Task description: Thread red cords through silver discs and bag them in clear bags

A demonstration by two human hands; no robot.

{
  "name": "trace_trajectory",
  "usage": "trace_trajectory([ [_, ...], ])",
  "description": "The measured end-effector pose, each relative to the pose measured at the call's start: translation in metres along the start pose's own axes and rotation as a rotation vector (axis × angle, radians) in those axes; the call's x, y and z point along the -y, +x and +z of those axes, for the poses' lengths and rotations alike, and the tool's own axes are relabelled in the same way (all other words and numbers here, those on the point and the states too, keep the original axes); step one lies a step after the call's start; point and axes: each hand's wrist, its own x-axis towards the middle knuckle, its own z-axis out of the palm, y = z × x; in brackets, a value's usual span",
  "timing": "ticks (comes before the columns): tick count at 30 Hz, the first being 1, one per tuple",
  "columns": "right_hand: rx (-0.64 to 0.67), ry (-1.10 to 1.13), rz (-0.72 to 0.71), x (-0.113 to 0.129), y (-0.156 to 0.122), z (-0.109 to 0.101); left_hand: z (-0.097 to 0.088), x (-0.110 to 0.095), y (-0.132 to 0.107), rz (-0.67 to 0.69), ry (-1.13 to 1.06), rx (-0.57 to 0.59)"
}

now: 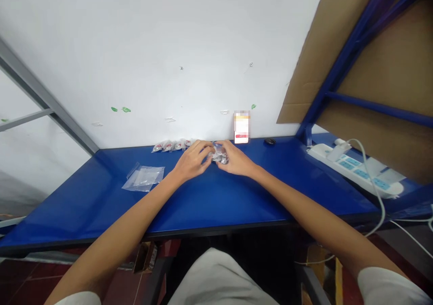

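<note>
My left hand (192,160) and my right hand (236,159) meet near the far edge of the blue table (216,201), both holding a small transparent plastic bag of shiny metal parts (219,154). Its contents are partly hidden by my fingers. Just beyond my left hand lies a row of several small sealed bags (172,145), the nearest touching my fingers. A flat transparent plastic bag (144,177) lies further left, apart from my left hand.
A white-and-red card box (241,127) stands against the white wall (162,57), with a small black round object (269,141) to its right. A white power strip (352,169) and its cable lie at the right, under a blue metal shelf frame (352,57) backed with cardboard.
</note>
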Motion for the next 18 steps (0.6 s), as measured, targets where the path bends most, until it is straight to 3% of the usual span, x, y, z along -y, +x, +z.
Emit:
trace_trajectory([
  [5, -0.029, -0.071, -0.037, 0.001, 0.001, -0.009, 0.002, -0.007, -0.001, -0.113, -0.107, -0.030],
  [10, -0.012, -0.126, -0.054, 0.008, 0.001, -0.013, 0.007, -0.005, -0.001, -0.203, -0.390, -0.002],
  [15, -0.020, -0.152, -0.088, 0.008, 0.001, -0.013, 0.014, 0.002, -0.001, -0.531, -0.821, 0.001],
  [18, -0.014, -0.149, -0.109, 0.006, 0.001, -0.012, 0.015, 0.002, 0.000, -0.647, -1.104, 0.122],
])
